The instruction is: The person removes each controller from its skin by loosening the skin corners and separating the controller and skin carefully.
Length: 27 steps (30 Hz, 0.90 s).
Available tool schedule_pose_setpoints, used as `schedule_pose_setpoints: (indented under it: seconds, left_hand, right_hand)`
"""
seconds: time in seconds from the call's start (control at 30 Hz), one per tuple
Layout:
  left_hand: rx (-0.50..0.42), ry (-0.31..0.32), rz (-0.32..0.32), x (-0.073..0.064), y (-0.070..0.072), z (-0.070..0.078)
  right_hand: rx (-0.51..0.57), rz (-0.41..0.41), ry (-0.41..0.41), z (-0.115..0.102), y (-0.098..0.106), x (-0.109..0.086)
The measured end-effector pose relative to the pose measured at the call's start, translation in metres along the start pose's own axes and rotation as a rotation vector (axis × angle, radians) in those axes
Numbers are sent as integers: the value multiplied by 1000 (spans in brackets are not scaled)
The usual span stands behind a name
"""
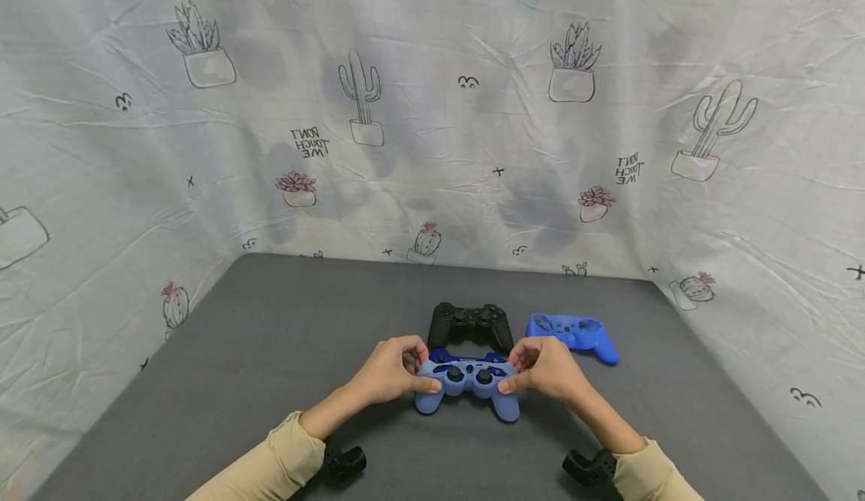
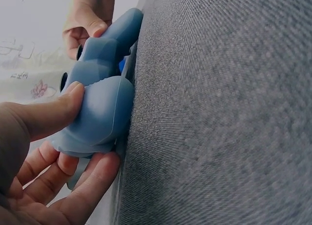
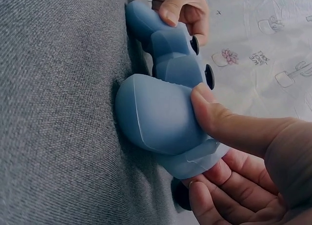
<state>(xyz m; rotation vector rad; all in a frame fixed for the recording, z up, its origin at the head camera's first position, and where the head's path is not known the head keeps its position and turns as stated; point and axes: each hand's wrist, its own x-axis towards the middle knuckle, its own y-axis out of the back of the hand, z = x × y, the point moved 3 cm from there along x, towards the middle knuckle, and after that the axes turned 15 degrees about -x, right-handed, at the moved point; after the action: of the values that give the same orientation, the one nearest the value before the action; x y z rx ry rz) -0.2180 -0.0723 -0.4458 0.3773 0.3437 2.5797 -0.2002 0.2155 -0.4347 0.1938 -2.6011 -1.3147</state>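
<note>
A blue game controller (image 1: 468, 381) in a pale blue rubbery skin lies low over the grey cloth, its black thumbsticks facing up. My left hand (image 1: 395, 369) holds its left end, thumb on the grip and fingers at the far edge. At the right end my right hand (image 1: 549, 369) pinches it the same way. In the left wrist view the skin's rounded handle (image 2: 105, 108) sits between thumb and fingers, touching or nearly touching the cloth. The right wrist view shows the other handle (image 3: 151, 112) under the right thumb. The far fingertips are partly hidden.
Just behind the held controller lies a black game controller (image 1: 446, 326). To its right rests a bright blue controller skin (image 1: 574, 328) with openings through it. Grey cloth covers the table (image 1: 304, 298); a white printed curtain (image 1: 432, 133) hangs around its back and sides.
</note>
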Motion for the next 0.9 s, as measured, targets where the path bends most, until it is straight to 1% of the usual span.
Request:
schedule_pose_setpoints:
  seconds: [0.13,0.27,0.43,0.53,0.67,0.77,0.9]
  left_hand:
    - [-2,-10,-6,0,2,2]
    - [29,-16,-6,0,2,3]
    - [68,-42,-2,0,2,5]
    - [72,-42,0,0,2,5]
    - [85,-4,-3,-1,1,5]
    - [108,25,-12,-2,-1,7]
    - [139,41,-27,-2,-2,9]
  right_hand:
    - [-20,4,-9,-2,0,0]
    - [-36,5,-14,-4,0,-1]
    - [-60,4,29,-5,0,0]
    - [-41,-31,58,-5,-1,0]
    - [-5,-101,74,-6,-2,-1]
    - [-16,-149,71,-6,-3,-3]
    - [-31,-181,78,-8,-4,-5]
